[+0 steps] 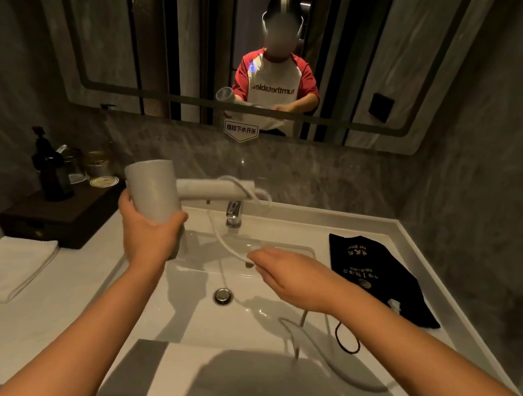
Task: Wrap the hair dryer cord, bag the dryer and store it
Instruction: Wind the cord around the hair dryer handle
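Observation:
My left hand (150, 231) grips the barrel of a white hair dryer (155, 187) above the left side of the sink. The dryer's handle points right, with a loop of the white cord (218, 232) around its end. My right hand (281, 274) pinches the cord over the basin; the rest of it trails down across the front right rim. A black drawstring bag (377, 279) with gold print lies flat on the counter to the right, its string (347, 340) looped toward the front.
A white sink (197, 322) with a chrome faucet (234, 214) and drain (222, 296) lies below my hands. At the left are a folded white towel (4, 265) and a dark tray (57, 219) with bottles and jars. A mirror (204, 48) covers the wall.

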